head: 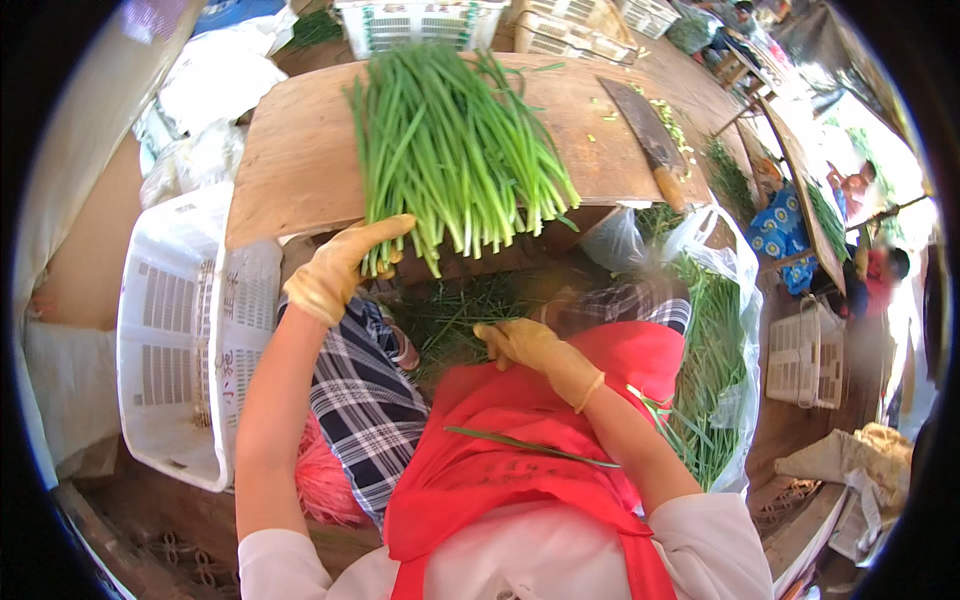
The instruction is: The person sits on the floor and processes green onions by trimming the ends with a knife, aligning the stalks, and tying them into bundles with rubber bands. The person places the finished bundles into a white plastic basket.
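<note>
A large pile of green garlic chives lies across a wooden board, its pale stem ends hanging over the near edge. My left hand, in a yellowish rubber glove, is at the pile's left corner, thumb over the stems and fingers beneath them. My right hand, gloved alike, hovers over the red apron on my lap; its fingers are partly curled, and whether they hold anything is unclear. A loose green leaf rests on the apron. At the board's right lies a cleaver with a wooden handle.
White plastic crates stand at my left and beyond the board. A clear plastic bag of loose leaves is by my right leg. Pink plastic twine lies at my left. Several people sit at boards at the far right.
</note>
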Available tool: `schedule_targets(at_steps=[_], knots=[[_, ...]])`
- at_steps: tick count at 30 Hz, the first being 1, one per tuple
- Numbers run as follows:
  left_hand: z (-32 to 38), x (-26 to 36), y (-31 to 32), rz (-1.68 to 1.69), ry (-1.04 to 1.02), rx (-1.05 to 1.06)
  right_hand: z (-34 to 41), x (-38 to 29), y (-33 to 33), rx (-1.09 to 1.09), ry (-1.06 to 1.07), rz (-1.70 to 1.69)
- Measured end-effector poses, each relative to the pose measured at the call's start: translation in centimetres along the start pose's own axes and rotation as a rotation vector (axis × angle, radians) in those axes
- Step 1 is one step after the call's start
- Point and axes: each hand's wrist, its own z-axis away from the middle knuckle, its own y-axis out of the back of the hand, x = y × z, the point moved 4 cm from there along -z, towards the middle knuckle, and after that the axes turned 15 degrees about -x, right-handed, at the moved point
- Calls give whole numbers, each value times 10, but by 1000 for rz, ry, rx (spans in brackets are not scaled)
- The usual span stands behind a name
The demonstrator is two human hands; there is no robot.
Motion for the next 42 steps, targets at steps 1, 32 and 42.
schedule_targets(at_steps=[1, 32, 42], knots=[[3, 1, -4, 29, -37, -17, 15, 10, 12, 179, 35, -30], [11, -1, -7, 491, -163, -147, 111, -11, 134, 1382, 718, -302], [8, -7, 10, 466, -160, -162, 120, -134, 123, 1105, 608, 527]])
